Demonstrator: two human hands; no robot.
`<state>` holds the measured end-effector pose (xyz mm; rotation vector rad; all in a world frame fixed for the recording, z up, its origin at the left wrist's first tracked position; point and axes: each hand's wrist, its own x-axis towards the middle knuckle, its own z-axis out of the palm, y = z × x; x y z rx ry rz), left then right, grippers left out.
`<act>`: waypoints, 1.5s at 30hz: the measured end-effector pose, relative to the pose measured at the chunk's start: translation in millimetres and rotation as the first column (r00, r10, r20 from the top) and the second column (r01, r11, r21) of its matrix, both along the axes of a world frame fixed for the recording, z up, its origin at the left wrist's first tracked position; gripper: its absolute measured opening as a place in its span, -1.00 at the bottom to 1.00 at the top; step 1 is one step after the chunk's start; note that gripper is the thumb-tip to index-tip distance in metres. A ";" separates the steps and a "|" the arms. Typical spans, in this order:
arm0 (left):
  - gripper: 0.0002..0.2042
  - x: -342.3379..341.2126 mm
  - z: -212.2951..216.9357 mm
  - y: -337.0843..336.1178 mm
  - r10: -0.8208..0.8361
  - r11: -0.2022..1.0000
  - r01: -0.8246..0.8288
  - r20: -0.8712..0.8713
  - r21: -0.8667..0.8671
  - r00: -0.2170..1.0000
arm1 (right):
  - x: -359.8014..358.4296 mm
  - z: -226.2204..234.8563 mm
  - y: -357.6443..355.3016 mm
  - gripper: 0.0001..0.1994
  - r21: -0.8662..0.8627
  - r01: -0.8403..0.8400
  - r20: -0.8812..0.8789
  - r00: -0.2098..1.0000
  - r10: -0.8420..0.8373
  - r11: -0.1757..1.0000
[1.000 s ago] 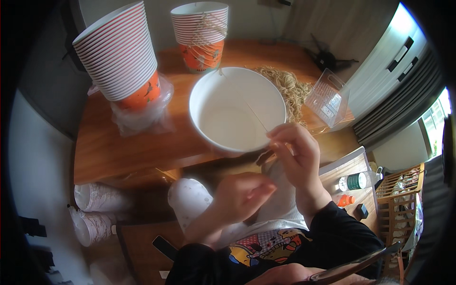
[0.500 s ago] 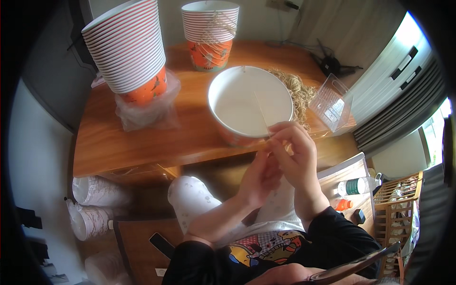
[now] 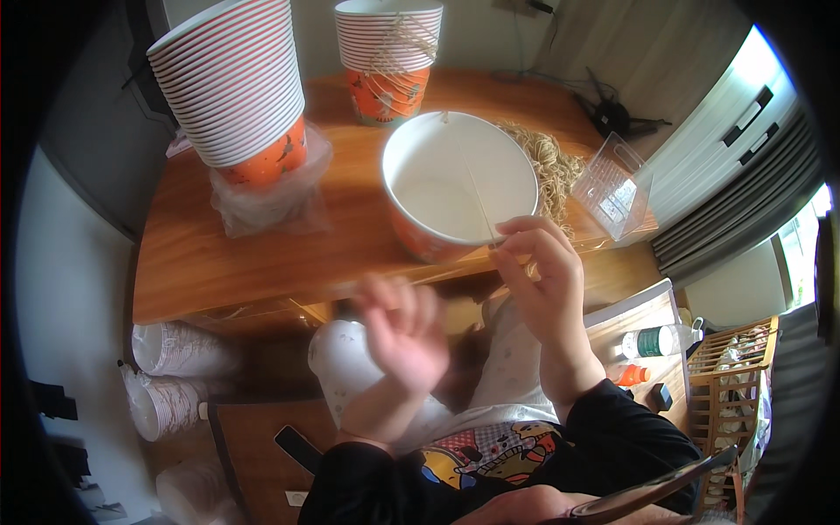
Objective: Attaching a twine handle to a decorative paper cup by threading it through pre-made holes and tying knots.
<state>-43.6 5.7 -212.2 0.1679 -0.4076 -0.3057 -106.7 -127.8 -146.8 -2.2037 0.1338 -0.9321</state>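
**String held taut over a paper bowl**

Head view: the right hand (image 3: 544, 278) pinches a thin string (image 3: 472, 185) at the near rim of a white paper bowl (image 3: 458, 182), which sits near the bench's (image 3: 201, 262) front edge, right of centre. The left hand (image 3: 404, 331), blurred, hangs below that edge with fingers loosely spread, holding nothing. Two stacks of striped bowls (image 3: 234, 87) stand along the back edge.
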 end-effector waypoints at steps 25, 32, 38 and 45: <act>-0.57 13.1 -3.6 -14.1 -0.075 0.702 -0.391 0.609 0.594 0.790 | -5.1 0.2 -22.4 -0.97 0.329 -0.160 0.077 0.987 0.143 0.931; -0.73 11.2 -4.6 -25.9 -0.170 0.715 -0.365 0.655 0.596 0.736 | -14.5 -1.6 -51.7 -0.89 -0.125 0.311 0.162 0.943 -0.290 0.942; -0.77 6.8 -2.1 -32.9 -0.196 0.698 -0.393 0.687 0.599 0.700 | -38.0 -12.7 -31.0 -0.82 0.341 -0.257 0.173 0.963 0.209 0.904; -0.83 -0.5 -4.6 -39.2 -0.204 0.724 -0.328 0.643 0.606 0.738 | -29.4 -14.5 -23.2 -0.71 0.719 -0.422 0.165 0.876 0.453 0.552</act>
